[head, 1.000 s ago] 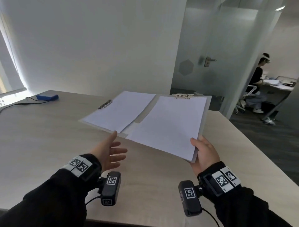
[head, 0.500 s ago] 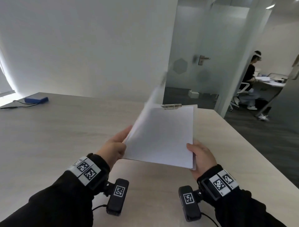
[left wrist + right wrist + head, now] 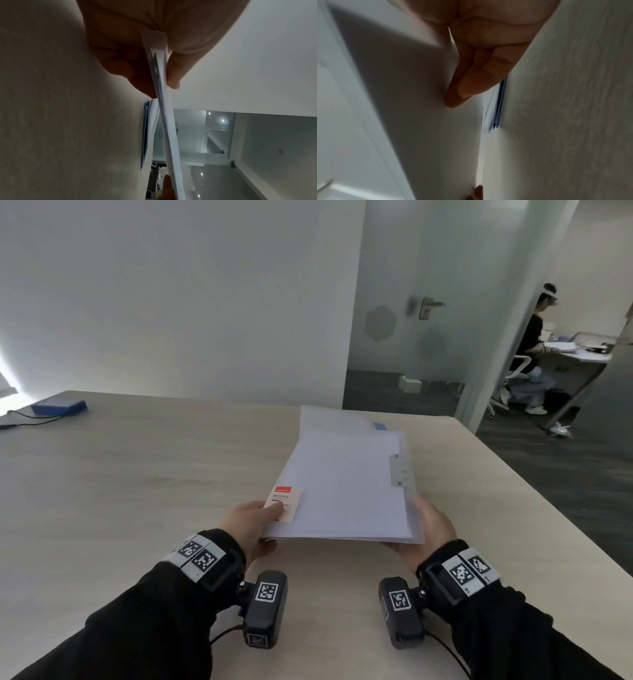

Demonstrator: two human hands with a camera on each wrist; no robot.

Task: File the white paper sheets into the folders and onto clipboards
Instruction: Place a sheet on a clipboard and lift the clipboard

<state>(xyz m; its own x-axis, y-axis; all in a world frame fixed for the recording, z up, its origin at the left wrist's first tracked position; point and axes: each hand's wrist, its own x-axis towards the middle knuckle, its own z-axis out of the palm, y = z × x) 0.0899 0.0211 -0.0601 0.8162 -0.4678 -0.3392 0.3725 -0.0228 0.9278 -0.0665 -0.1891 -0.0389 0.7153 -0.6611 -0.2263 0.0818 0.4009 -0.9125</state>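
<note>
A closed translucent folder (image 3: 346, 491) with white paper sheets inside hangs tilted just above the table (image 3: 137, 491), its near end raised. It has a metal clip strip (image 3: 399, 470) along its right edge and a red-and-white label (image 3: 284, 501) at its near left corner. My left hand (image 3: 257, 520) pinches that corner with the thumb on the label; the left wrist view shows the folder's edge (image 3: 160, 70) between thumb and fingers. My right hand (image 3: 426, 525) grips the near right corner, its fingers (image 3: 467, 81) under the folder. Beyond lies another folder stack (image 3: 335, 419) with a blue tab.
A blue box (image 3: 58, 407) with a black cable sits at the table's far left corner. The table's right edge runs close to my right hand. Behind a glass door (image 3: 411, 313) a person (image 3: 534, 344) sits at a desk.
The folder lay open with two sheets showing; my left hand swung the left cover over, and now the folder is closed and held at both near corners.
</note>
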